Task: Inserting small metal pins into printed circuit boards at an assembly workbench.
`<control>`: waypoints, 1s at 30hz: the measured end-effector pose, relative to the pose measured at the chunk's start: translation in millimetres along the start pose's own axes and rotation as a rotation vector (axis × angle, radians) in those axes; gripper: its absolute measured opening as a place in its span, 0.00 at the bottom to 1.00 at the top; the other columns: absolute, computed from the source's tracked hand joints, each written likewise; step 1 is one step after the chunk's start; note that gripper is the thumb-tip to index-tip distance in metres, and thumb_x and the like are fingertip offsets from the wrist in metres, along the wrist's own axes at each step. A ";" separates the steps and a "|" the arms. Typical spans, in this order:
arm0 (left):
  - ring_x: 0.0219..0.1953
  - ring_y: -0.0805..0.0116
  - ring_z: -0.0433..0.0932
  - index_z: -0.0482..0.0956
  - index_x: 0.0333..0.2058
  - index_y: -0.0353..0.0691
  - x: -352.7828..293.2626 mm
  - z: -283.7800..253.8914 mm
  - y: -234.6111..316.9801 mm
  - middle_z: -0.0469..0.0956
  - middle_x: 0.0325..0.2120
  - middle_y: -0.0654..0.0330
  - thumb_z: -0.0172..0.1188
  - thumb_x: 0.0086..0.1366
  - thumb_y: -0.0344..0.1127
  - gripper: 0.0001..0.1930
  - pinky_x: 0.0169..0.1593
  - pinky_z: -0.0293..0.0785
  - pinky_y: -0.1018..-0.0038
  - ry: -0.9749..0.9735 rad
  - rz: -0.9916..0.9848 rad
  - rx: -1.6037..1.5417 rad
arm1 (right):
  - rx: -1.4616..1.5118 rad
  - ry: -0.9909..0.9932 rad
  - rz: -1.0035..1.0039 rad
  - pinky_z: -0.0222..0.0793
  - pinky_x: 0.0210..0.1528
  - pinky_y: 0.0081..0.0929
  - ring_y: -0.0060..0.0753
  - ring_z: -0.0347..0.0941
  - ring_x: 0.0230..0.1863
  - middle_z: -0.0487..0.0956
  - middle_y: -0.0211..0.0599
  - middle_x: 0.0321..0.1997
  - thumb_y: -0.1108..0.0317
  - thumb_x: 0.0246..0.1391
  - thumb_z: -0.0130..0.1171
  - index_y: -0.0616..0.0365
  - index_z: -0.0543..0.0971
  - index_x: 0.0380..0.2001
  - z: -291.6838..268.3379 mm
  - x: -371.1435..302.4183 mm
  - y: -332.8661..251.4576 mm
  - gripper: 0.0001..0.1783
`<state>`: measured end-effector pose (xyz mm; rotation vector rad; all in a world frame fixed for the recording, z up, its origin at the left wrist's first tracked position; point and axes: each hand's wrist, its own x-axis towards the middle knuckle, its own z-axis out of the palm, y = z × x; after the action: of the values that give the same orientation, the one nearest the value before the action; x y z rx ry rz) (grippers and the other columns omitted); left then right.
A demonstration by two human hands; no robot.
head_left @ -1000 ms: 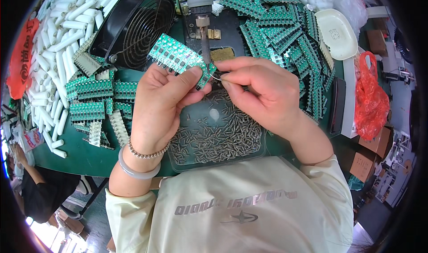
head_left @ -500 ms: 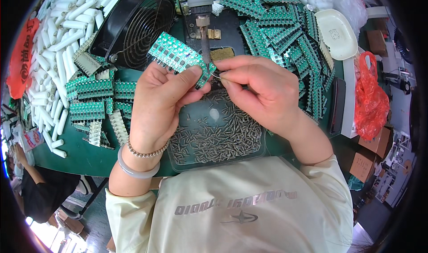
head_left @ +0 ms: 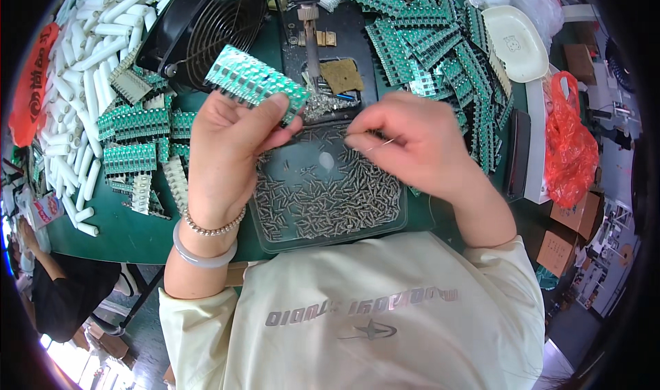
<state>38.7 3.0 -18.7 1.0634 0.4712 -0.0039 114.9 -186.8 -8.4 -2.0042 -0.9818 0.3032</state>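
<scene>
Pinched between thumb and fingers, a green strip of joined circuit boards (head_left: 240,74) is held tilted by my left hand (head_left: 230,136). My right hand (head_left: 416,139) is closed on a thin silvery solder wire (head_left: 380,145), slightly smeared by motion. Between my hands a soldering iron (head_left: 311,46) points downward from a mount, its tip over solder scraps (head_left: 323,105) and beside a tan sponge (head_left: 342,76). The board strip is left of the tip and apart from it. Below both hands lies a clear tray (head_left: 330,242) of small metal pins or springs (head_left: 344,204); which they are, I cannot tell.
White tubes (head_left: 89,94) heap up at the left beside a black fan (head_left: 213,32). More board strips lie in piles at left (head_left: 134,122) and right (head_left: 440,46). At the far right are a cream dish (head_left: 515,43) and a red plastic bag (head_left: 570,142). Another person's arm (head_left: 42,252) shows at lower left.
The board strip has moved left, away from the iron's tip, with my left hand. My right hand has drawn back from the tip, slightly down, still with the solder wire.
</scene>
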 end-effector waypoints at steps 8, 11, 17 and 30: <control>0.27 0.76 0.77 0.74 0.31 0.32 -15.3 -4.6 1.8 0.77 0.27 0.59 0.53 0.58 0.25 0.04 0.31 0.75 0.86 0.043 0.084 0.017 | -0.400 -0.321 -0.237 0.67 0.22 0.28 0.33 0.70 0.23 0.67 0.31 0.26 0.71 0.38 0.56 0.53 0.73 0.26 31.0 -15.1 -4.4 0.07; 0.27 0.76 0.77 0.74 0.32 0.32 -19.6 -8.6 3.3 0.77 0.28 0.59 0.53 0.58 0.25 0.04 0.31 0.75 0.85 0.021 0.095 0.007 | -0.461 -0.331 -0.234 0.67 0.22 0.28 0.33 0.70 0.23 0.68 0.32 0.27 0.71 0.38 0.55 0.55 0.73 0.25 30.1 -13.8 -4.4 0.06; 0.27 0.75 0.77 0.74 0.32 0.32 -24.1 -7.0 1.1 0.77 0.28 0.59 0.54 0.58 0.26 0.04 0.31 0.75 0.85 0.025 0.078 -0.003 | -0.425 -0.469 -0.286 0.68 0.24 0.30 0.35 0.72 0.26 0.68 0.33 0.28 0.73 0.37 0.53 0.57 0.73 0.25 21.8 -14.2 -6.7 0.07; 0.32 0.75 0.76 0.65 0.43 0.33 -46.9 -21.4 -2.3 0.74 0.33 0.60 0.51 0.60 0.25 0.12 0.34 0.75 0.83 -0.050 0.093 -0.188 | -0.219 -0.221 -0.282 0.67 0.24 0.28 0.34 0.72 0.26 0.71 0.35 0.25 0.76 0.36 0.58 0.58 0.73 0.24 27.0 -10.5 -8.3 0.07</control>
<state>-12.1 9.6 -11.6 0.8970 0.3688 0.0937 89.1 -175.8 -19.6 -2.0208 -1.4753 0.2743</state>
